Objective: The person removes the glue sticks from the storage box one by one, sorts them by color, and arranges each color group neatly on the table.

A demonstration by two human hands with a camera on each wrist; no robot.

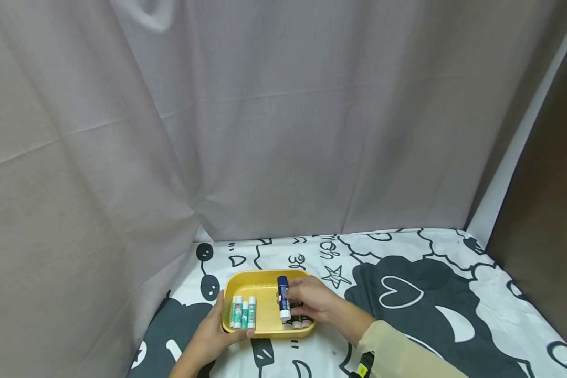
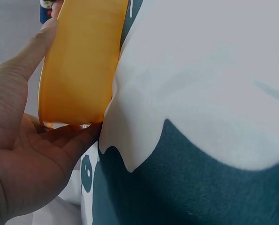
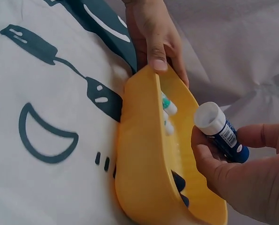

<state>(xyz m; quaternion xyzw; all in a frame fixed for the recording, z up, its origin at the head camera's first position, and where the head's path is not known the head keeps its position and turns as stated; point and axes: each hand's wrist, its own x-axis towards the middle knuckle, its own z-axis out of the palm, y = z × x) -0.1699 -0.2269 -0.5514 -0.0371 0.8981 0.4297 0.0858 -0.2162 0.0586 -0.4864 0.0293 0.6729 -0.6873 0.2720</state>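
A yellow tray [image 1: 265,294] lies on the patterned cloth. My left hand [image 1: 211,335] holds its near left corner, the thumb at the front rim and the other fingers along the left side. Over the right part of the tray, my right hand [image 1: 313,298] pinches a dark blue glue stick [image 3: 226,138] with a white end, tilted above the tray floor. Several green-and-white glue sticks [image 1: 238,313] lie side by side at the tray's left. Under the right hand, more glue sticks with white ends [image 1: 296,324] lie at the right end, partly hidden.
The white cloth [image 1: 274,253] with dark cartoon prints covers the surface around the tray. A grey curtain [image 1: 283,131] hangs behind it, and a brown panel [image 1: 543,199] stands at the right.
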